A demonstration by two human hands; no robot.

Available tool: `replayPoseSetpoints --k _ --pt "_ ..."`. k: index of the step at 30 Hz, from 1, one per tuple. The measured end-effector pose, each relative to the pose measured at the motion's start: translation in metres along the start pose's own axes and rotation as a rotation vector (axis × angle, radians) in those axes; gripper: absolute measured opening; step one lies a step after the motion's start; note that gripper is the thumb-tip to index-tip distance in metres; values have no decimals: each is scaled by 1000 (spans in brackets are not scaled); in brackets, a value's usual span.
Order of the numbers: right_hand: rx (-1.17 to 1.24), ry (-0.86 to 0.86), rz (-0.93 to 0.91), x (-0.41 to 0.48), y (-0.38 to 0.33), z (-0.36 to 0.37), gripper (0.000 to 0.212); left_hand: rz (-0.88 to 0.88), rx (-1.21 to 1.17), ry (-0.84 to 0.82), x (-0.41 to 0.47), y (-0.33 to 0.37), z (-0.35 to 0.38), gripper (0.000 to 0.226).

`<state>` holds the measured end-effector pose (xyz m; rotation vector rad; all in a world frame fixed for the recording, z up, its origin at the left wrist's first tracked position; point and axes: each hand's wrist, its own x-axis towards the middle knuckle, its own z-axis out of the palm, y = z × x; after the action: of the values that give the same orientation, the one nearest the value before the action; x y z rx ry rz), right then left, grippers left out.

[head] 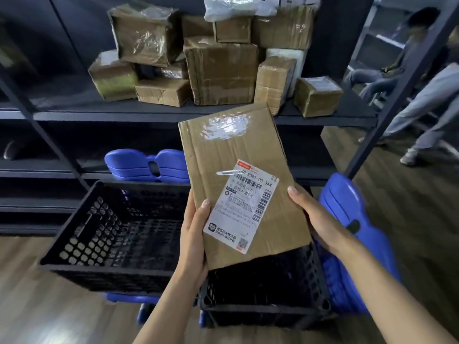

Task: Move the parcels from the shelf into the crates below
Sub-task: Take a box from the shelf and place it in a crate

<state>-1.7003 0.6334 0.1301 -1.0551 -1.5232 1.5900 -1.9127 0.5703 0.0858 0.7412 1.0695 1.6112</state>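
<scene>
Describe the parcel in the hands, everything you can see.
The parcel is a flat brown cardboard box, creased, with glossy clear tape across its far end and a white shipping label with barcodes stuck askew on its top face. It is held label-up and tilted over the nearer black crate. The left hand grips its left edge, thumb beside the label; the right hand grips its right edge.
</scene>
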Motion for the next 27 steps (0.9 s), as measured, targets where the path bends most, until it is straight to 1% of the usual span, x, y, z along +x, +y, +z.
replayPoseSetpoints --k 3,6,9,11,13,15,16,18,19,20,22,23,24,27 --pt "10 24 4 -1 5 -2 32 -8 18 -22 1 -2 1 57" --pt "21 61 6 1 7 -4 39 -39 26 -15 5 -5 2 66" --pt "22 72 26 4 16 -6 37 -89 60 -35 12 -10 2 63" --pt "47 115 93 9 30 -9 46 -133 97 -52 19 -17 0 54" --pt "77 152 177 14 49 -13 62 -184 129 -62 26 -28 -3 46" --pt "66 187 244 17 71 -17 83 -253 157 -60 32 -39 -8 45" --pt "56 213 267 19 83 -20 90 -288 180 -55 36 -45 -10 45" --pt "33 274 308 20 95 -20 95 -343 211 -41 41 -56 -14 49" --pt "27 299 322 21 101 -20 90 -361 215 -36 42 -60 -15 51" --pt "23 315 334 22 106 -20 78 -367 230 -29 44 -67 -17 50" --pt "17 344 357 23 118 -19 55 -370 296 15 47 -78 -18 39" --pt "9 357 365 25 127 -19 50 -374 342 49 48 -85 -19 36" --pt "-8 365 375 27 134 -19 47 -381 404 72 50 -94 -23 37" --pt "-51 358 385 30 155 -17 41 -392 591 69 59 -122 -34 48"
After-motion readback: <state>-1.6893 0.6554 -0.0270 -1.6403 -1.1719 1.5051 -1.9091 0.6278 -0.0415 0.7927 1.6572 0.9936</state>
